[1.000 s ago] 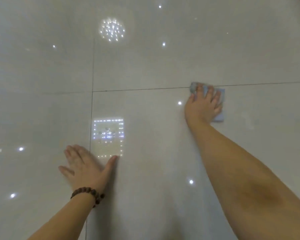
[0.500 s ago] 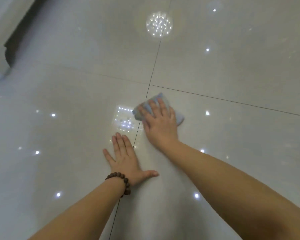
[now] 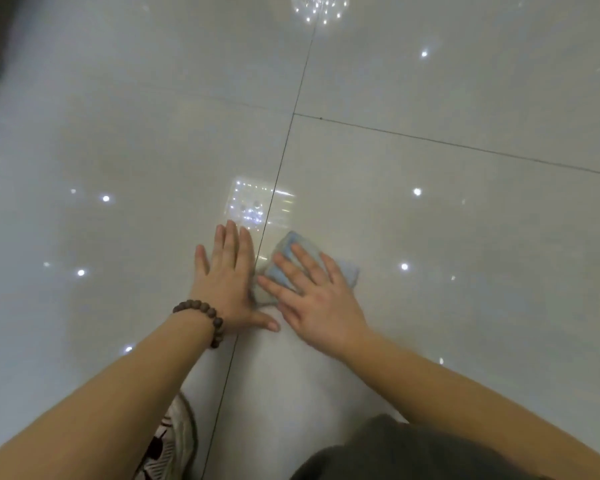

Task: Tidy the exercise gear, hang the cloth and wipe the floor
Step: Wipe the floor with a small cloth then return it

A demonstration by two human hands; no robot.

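I see my right hand pressing flat on the blue cloth, my left hand flat on the floor at nine o'clock.

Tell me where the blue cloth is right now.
In the head view the blue cloth lies flat on the tiled floor just right of the long grout line, pressed under the right hand, with the left hand flat beside it.

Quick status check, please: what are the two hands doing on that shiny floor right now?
Right hand flat, pressing blue cloth on tile floor. Left hand flat on floor, bracing beside it. Nothing in the way.
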